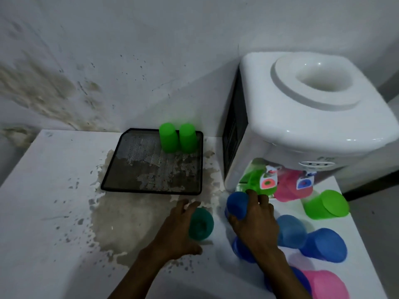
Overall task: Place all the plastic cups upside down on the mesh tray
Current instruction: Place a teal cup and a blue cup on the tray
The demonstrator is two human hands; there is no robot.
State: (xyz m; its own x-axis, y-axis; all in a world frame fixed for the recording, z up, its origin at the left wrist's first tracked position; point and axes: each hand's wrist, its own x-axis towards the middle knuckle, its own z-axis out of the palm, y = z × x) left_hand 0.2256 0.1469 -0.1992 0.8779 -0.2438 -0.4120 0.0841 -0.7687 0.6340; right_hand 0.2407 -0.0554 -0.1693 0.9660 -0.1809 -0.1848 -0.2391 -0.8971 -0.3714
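2 cups (pixel 178 140) on tray (pixel 151 192) rear, dispenser (pixel 302 130) right.

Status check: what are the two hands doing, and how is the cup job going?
Left hand on teal cup; right hand gripping blue cup. Two green cups upside down on mesh tray. Others still off tray. Tray clear in front.
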